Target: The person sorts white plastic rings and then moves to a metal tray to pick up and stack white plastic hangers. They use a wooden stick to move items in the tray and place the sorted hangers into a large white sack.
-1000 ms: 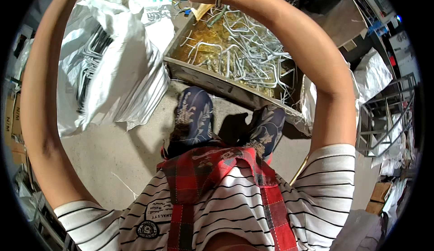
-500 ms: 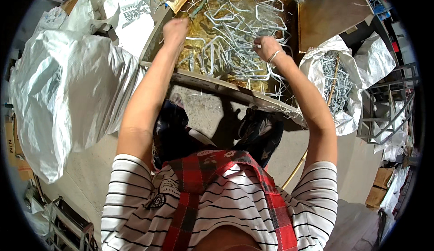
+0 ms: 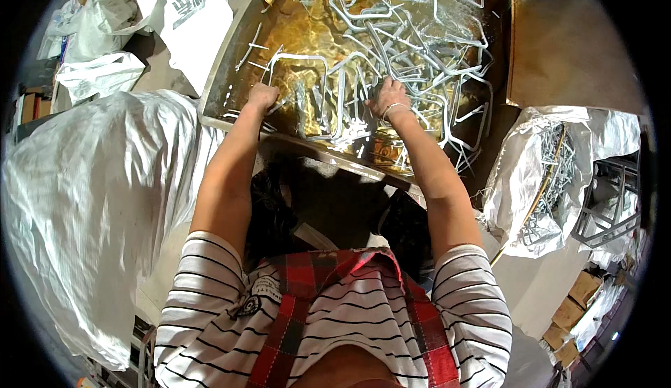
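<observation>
A wide, shallow metal tank (image 3: 231,53) holds amber-looking liquid and a tangle of bent grey metal rods (image 3: 419,67). At its near left side my left hand (image 3: 263,97) is closed, with the end of a squared, bent metal rod (image 3: 300,57) running into its fingers. My right hand (image 3: 393,99), wearing a bracelet, reaches down among the rods near the middle of the tank. Its fingers are stretched out and the thumb stands apart; the fingertips touch or nearly touch the rods, and I cannot tell which.
Right of the tank stands a white sack (image 3: 507,199) of small metal pieces with a thin stick. A brown board (image 3: 573,60) rises behind it. Large white woven sacks (image 3: 91,192) crowd the left. A metal frame (image 3: 608,210) and cardboard boxes (image 3: 583,289) are at far right.
The tank sits larger and higher in view. My left hand has come down nearer the tank's front edge; my right hand has moved left and stretched out among the rods.
</observation>
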A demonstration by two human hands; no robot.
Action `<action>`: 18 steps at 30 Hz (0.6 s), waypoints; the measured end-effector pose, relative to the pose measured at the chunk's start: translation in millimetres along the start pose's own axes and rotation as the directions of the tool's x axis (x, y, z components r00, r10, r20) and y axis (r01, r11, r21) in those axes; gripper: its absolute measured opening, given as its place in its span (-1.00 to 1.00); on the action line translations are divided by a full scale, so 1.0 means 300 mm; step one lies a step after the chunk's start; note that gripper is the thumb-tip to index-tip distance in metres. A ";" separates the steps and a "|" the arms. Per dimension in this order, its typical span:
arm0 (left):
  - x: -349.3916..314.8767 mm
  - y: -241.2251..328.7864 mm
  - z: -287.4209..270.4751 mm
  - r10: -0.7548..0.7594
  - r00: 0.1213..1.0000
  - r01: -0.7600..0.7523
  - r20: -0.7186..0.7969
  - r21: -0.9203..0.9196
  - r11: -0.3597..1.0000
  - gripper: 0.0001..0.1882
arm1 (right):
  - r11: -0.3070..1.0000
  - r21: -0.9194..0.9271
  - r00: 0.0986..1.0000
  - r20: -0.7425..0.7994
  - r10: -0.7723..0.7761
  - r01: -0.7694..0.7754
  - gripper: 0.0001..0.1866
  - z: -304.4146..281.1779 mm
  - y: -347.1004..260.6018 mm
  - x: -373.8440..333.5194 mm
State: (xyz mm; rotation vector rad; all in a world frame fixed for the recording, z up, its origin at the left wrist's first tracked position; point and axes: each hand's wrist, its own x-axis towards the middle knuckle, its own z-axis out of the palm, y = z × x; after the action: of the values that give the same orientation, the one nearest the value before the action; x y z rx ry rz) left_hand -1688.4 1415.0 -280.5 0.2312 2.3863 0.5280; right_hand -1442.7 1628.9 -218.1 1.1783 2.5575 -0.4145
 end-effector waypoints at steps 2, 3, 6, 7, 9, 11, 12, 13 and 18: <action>0.063 -0.043 0.032 0.027 0.998 -0.023 -0.050 0.078 0.997 -0.54 | 1.000 0.001 1.000 0.015 -0.014 0.014 -0.19 0.018 -0.010 0.023; 0.060 -0.016 0.031 0.039 0.993 -0.031 -0.113 0.070 0.997 -0.53 | 1.000 0.005 1.000 0.022 -0.019 0.018 -0.20 0.031 0.003 0.058; 0.059 0.010 0.036 0.129 0.989 -0.127 -0.065 0.043 0.991 -0.54 | 1.000 0.023 0.998 0.058 -0.014 0.013 -0.31 0.088 0.034 0.099; 0.033 0.053 0.028 0.091 0.994 -0.088 -0.054 0.065 0.994 -0.55 | 0.999 0.032 0.998 0.064 -0.009 0.007 -0.36 0.094 0.037 0.108; -0.095 0.186 -0.027 0.038 0.990 -0.036 0.132 -0.015 0.999 -0.59 | 0.998 0.046 0.997 0.074 0.038 -0.041 -0.47 0.083 0.040 0.100; -0.121 0.155 -0.006 0.459 0.877 -0.413 -0.142 0.264 0.871 -0.64 | 0.992 0.098 0.988 0.138 0.064 -0.078 -0.48 0.055 0.006 0.083; -0.099 0.123 0.036 0.628 0.711 -0.533 -0.316 0.339 0.775 -0.70 | 0.988 0.121 0.982 0.172 0.074 -0.096 -0.48 0.040 -0.013 0.071; -0.089 0.109 0.073 0.747 0.482 -0.585 -0.458 0.466 0.664 -0.76 | 0.989 0.124 0.993 0.093 0.070 -0.081 -0.50 0.023 -0.029 0.043; -0.214 0.222 0.003 0.460 0.865 -0.489 -0.199 -0.131 0.863 -0.92 | 0.946 0.298 0.991 0.047 0.122 -0.130 -0.43 0.070 -0.037 0.033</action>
State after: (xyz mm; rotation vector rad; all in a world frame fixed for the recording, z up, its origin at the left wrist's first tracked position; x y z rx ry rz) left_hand -1637.4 1456.2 -215.1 0.7370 2.4153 1.0196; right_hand -1454.3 1620.9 -239.7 1.4183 2.4366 -0.8060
